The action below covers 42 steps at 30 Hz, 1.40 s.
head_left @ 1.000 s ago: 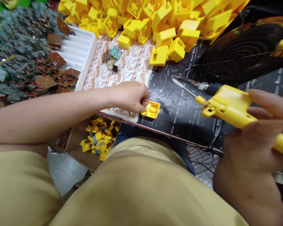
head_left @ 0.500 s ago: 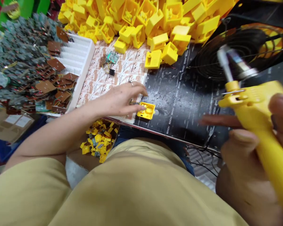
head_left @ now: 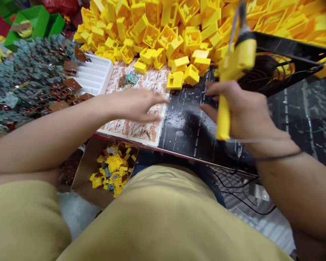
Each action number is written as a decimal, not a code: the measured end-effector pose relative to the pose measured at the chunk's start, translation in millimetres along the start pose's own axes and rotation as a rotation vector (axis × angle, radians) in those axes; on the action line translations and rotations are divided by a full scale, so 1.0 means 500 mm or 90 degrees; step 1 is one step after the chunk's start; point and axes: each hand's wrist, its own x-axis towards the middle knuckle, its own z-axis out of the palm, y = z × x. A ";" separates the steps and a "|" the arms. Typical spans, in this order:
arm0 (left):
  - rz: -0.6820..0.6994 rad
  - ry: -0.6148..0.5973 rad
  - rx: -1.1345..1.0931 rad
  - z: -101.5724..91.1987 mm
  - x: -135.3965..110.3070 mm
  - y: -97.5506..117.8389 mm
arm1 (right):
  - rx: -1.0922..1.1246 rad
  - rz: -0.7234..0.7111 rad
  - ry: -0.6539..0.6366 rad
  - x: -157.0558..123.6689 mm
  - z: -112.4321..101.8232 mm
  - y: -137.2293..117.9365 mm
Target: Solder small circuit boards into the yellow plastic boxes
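Observation:
My left hand (head_left: 141, 105) hovers over the patterned paper sheet (head_left: 119, 127), fingers apart and empty. Beyond it lies a small green circuit board (head_left: 132, 77) on the sheet. My right hand (head_left: 241, 108) is wrapped round the handle of a yellow glue gun (head_left: 233, 65), held upright above the black bench top, its nozzle pointing away from me. The gun is blurred and partly covers a round wire-guarded fan (head_left: 268, 70). Two yellow plastic housings (head_left: 175, 80) sit at the near edge of a large pile of yellow housings (head_left: 152, 36).
At left, a heap of wired circuit boards (head_left: 29, 79) rests against a white ribbed tray (head_left: 93, 74). Green bins (head_left: 32, 21) stand behind it. Below the bench edge is a cardboard box (head_left: 84, 174) with small yellow parts (head_left: 112, 170). Black cables (head_left: 241, 186) hang at lower right.
The small yellow housing by my left fingers is gone from the bench edge. My right hand has swung the glue gun left and away from me. My left hand has shifted slightly left.

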 end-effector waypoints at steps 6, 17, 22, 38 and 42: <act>-0.076 0.170 -0.021 0.091 0.238 -0.032 | -0.038 0.036 -0.081 0.176 0.139 0.070; -0.027 0.077 -0.347 0.089 0.027 0.006 | 0.087 -0.061 0.035 -0.031 0.029 -0.033; -0.035 0.161 -0.370 0.151 0.000 0.015 | 0.054 -0.027 0.059 -0.104 0.019 -0.072; 0.044 0.154 0.115 0.147 0.048 0.072 | 0.032 -0.046 0.005 -0.144 0.025 -0.079; 0.030 0.070 0.049 0.118 0.072 0.090 | 0.030 -0.035 -0.012 -0.166 0.003 -0.067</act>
